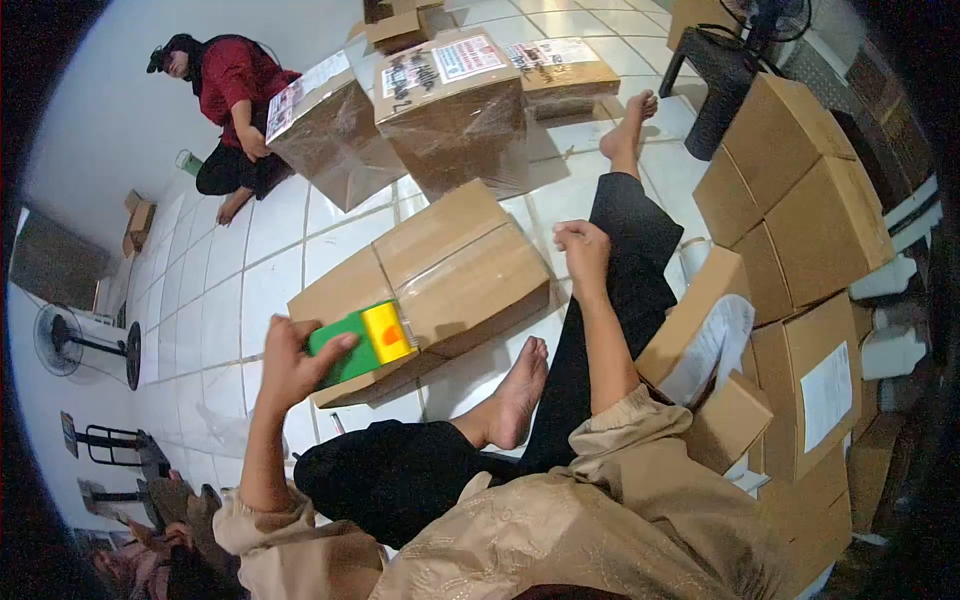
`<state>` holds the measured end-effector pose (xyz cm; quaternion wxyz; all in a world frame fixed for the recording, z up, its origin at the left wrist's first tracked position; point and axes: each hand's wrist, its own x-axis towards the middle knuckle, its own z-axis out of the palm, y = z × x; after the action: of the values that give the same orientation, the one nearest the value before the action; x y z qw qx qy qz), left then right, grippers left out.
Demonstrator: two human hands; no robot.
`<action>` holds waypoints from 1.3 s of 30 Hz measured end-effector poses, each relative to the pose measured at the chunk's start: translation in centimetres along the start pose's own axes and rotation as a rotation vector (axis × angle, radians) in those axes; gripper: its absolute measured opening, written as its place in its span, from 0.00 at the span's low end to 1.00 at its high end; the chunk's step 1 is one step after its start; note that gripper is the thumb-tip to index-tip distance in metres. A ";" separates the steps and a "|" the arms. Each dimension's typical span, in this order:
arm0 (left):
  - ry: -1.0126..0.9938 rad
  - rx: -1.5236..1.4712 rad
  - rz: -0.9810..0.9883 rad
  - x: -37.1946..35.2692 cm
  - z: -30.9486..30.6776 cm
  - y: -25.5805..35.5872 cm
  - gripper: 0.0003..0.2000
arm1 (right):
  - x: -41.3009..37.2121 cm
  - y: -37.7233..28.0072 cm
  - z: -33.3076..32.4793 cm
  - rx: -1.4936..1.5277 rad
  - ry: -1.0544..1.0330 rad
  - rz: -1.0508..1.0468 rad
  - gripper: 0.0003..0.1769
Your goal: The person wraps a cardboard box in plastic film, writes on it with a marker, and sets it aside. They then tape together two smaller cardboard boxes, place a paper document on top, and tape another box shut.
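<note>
My left hand (pixel 295 360) is wrapped around a green and yellow tape dispenser (pixel 362 345). The dispenser's yellow end with its toothed edge lies over the near left part of a closed cardboard box (pixel 455 260). Clear tape runs along a seam on top of that box, which rests on the floor in front of me. My right hand (pixel 585 255) is raised just right of the box, apart from it. Its fingers are curled in, and nothing shows in them. My bare foot (pixel 518 400) is close to the box's near side.
Plastic-wrapped labelled boxes (pixel 450 110) stand beyond. Another person (pixel 235 100) sits at the back left. Stacked cartons (pixel 800 190) and an open carton with papers (pixel 700 330) crowd my right, near a black stool (pixel 715 85). A fan (pixel 65 340) stands at left on the tiled floor (pixel 215 300).
</note>
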<state>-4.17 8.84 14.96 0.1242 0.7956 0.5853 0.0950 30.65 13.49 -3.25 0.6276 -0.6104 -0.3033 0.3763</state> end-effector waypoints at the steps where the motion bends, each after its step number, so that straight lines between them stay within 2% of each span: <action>1: 0.012 0.029 0.086 0.8 0.5 0.8 0.23 | 0.7 1.4 0.0 -0.093 0.104 -0.048 0.08; 3: -0.059 -0.029 0.051 2.3 2.5 0.9 0.24 | 1.6 5.3 -0.3 -0.170 0.149 -0.092 0.10; 5: -0.119 -0.092 0.019 3.1 4.4 -0.1 0.26 | 2.1 9.7 -0.9 -0.364 0.000 -0.009 0.12; 7: -0.146 -0.034 0.064 3.5 5.9 -1.5 0.28 | 1.4 10.1 -0.7 -0.464 -0.006 -0.104 0.13; 8: -0.167 -0.089 0.005 3.5 6.6 -2.4 0.29 | 1.0 9.3 -0.1 -0.548 -0.002 -0.193 0.15; 9: -0.161 -0.098 -0.022 3.4 7.3 -3.3 0.29 | 0.9 8.1 -0.4 -0.610 -0.051 -0.152 0.16; 10: -0.179 -0.097 0.001 3.4 7.8 -3.7 0.29 | 1.4 8.1 -1.0 -0.666 -0.102 -0.200 0.17; 11: -0.196 -0.099 0.019 3.4 8.1 -4.0 0.29 | 0.8 4.8 -0.4 -1.069 -0.104 -0.048 0.26; 12: -0.187 -0.111 -0.020 3.2 8.2 -4.2 0.29 | -0.2 5.8 -0.3 -1.433 0.061 -0.306 0.38; 13: -0.141 -0.130 0.033 3.0 8.0 -4.0 0.29 | -0.8 2.7 0.4 -1.378 -0.037 -0.153 0.39; 14: -0.092 -0.144 0.088 2.9 7.9 -4.0 0.29 | 0.2 4.3 -0.1 -1.141 -0.005 -0.272 0.35; 15: -0.079 -0.149 0.055 2.9 7.8 -4.2 0.29 | 1.0 5.9 -0.4 -0.921 -0.013 -0.382 0.33; 17: -0.034 -0.154 0.175 2.6 8.0 -4.3 0.30 | -2.1 1.9 2.5 -0.841 -0.280 -0.602 0.33; 18: -0.034 -0.159 0.148 2.7 7.9 -4.2 0.30 | -3.0 1.5 3.3 -0.842 -0.309 -0.601 0.33; 19: -0.134 -0.085 0.112 2.7 7.6 -3.9 0.30 | -3.7 1.5 3.9 -1.153 -0.424 -0.643 0.33; 20: -0.230 -0.012 0.079 2.7 7.4 -4.3 0.30 | -4.0 1.2 4.5 -1.312 -0.486 -0.667 0.34; 21: -0.223 -0.017 0.059 2.5 7.1 -5.2 0.30 | -4.3 0.9 5.0 -1.463 -0.551 -0.703 0.34; 24: -0.047 0.014 0.148 0.2 5.7 -10.1 0.34 | -4.6 -0.3 5.5 -1.479 -0.598 -0.532 0.38; 26: -0.143 0.093 0.041 -2.3 3.1 -14.1 0.33 | -4.9 -0.7 5.8 -1.493 -0.605 -0.537 0.40; 27: -0.218 0.089 -0.085 -3.8 2.4 -17.0 0.33 | -4.9 -0.6 5.8 -1.508 -0.594 -0.531 0.41; 28: -0.276 0.209 -0.102 -5.3 1.5 -19.3 0.33 | -4.6 0.0 5.6 -1.497 -0.584 -0.564 0.44; 29: -0.231 0.238 -0.141 -7.6 1.5 -22.6 0.33 | -4.7 0.0 5.7 -1.491 -0.595 -0.566 0.44; 30: -0.285 0.293 -0.246 -9.2 1.2 -25.2 0.34 | -4.8 -0.3 5.7 -1.494 -0.592 -0.574 0.44; 32: -0.245 0.305 -0.265 -12.2 2.6 -28.7 0.34 | -5.2 -0.7 6.0 -1.508 -0.583 -0.541 0.46; 34: -0.187 0.312 -0.281 -12.6 3.8 -29.8 0.34 | -5.8 -0.9 6.4 -1.502 -0.575 -0.557 0.46; 36: -0.397 0.338 -0.347 -10.7 5.8 -28.2 0.34 | -6.3 -1.0 7.3 -1.511 -0.566 -0.571 0.46; 38: -0.363 0.276 -0.324 -9.0 8.3 -27.8 0.35 | -8.6 -0.9 9.5 -1.243 -0.923 -0.704 0.43; 39: -0.332 0.226 -0.293 -8.1 8.8 -27.5 0.35 | -10.4 -1.4 11.5 -1.231 -1.066 -0.731 0.42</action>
<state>-28.89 8.15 -1.96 0.1413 0.7159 0.6728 -0.1220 15.62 10.94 -0.18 0.0450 -0.4482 -0.8789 0.1570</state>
